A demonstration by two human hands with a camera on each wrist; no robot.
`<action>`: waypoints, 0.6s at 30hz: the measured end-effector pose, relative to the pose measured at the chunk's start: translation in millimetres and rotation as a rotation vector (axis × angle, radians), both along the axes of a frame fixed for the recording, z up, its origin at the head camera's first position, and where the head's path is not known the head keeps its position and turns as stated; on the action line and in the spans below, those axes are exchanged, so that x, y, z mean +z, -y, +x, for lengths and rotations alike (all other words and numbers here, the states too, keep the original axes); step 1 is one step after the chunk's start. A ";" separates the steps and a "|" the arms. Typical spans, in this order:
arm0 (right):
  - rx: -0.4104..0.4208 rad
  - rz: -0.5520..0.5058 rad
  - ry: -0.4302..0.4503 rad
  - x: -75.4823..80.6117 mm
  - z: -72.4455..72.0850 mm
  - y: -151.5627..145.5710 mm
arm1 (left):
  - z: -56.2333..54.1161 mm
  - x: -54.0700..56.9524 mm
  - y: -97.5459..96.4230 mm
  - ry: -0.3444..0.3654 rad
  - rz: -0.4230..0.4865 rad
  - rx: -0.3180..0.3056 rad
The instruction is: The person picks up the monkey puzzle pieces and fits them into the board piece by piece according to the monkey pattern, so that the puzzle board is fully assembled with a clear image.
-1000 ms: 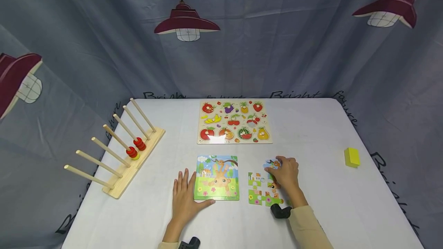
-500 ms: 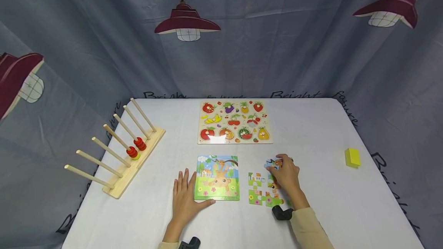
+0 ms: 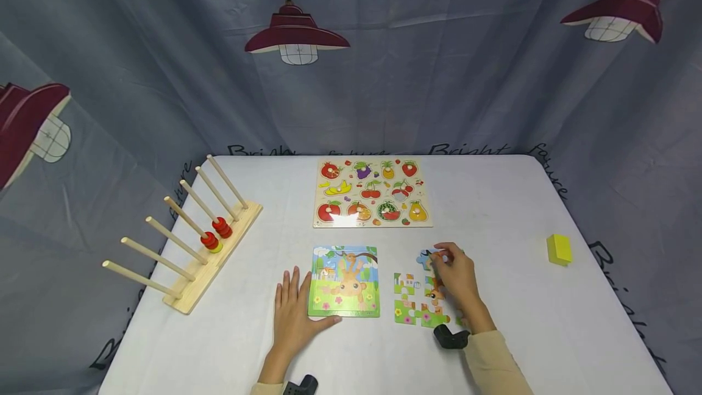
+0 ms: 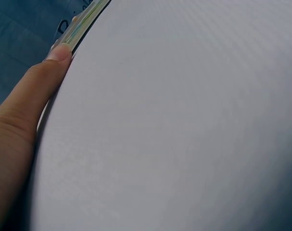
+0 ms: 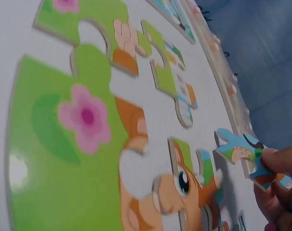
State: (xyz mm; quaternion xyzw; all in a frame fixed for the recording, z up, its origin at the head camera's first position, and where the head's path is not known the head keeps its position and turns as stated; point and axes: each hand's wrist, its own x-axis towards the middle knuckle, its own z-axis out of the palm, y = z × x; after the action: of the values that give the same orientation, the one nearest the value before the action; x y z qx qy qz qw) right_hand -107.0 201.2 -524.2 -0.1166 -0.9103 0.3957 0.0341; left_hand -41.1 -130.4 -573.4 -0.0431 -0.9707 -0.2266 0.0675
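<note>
Head view: right hand [image 3: 459, 276] pinches a puzzle piece [image 5: 240, 153]; left hand [image 3: 293, 319], fingers straight, touches the monkey puzzle [image 3: 343, 282] at its near edge.

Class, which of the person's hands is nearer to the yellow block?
Right. The right hand pinches a puzzle piece left of the yellow block; the left hand lies farther left, beside the framed puzzle.

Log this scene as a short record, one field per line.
Left hand: spread at the near left corner of the monkey board
Right hand: pinches a puzzle piece
Loose pieces: on the table, right of the monkey board
Far side: fruit board
Left side: peg rack with red and yellow rings
Right side: yellow block
</note>
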 end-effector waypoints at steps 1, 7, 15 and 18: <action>-0.004 -0.016 -0.003 -0.7 -0.2 1.0 | 0.0 -0.1 0.0 0.001 0.000 0.000; 0.010 -0.117 -0.016 -7.3 -3.3 11.1 | -0.3 -0.4 -0.1 0.013 0.007 0.000; 0.089 -0.206 0.001 -11.4 -4.9 30.5 | -0.8 -0.7 -0.2 0.017 0.010 -0.002; 0.131 -0.268 0.022 -13.0 -7.3 36.7 | -0.6 -0.2 0.0 0.022 0.005 -0.001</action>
State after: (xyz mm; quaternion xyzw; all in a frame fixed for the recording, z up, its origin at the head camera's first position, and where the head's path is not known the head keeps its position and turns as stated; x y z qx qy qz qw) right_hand -114.3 164.5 -537.1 -0.0646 -0.8552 0.5139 -0.0178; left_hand -41.7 -130.3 -573.6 -0.0408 -0.9708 -0.2294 0.0566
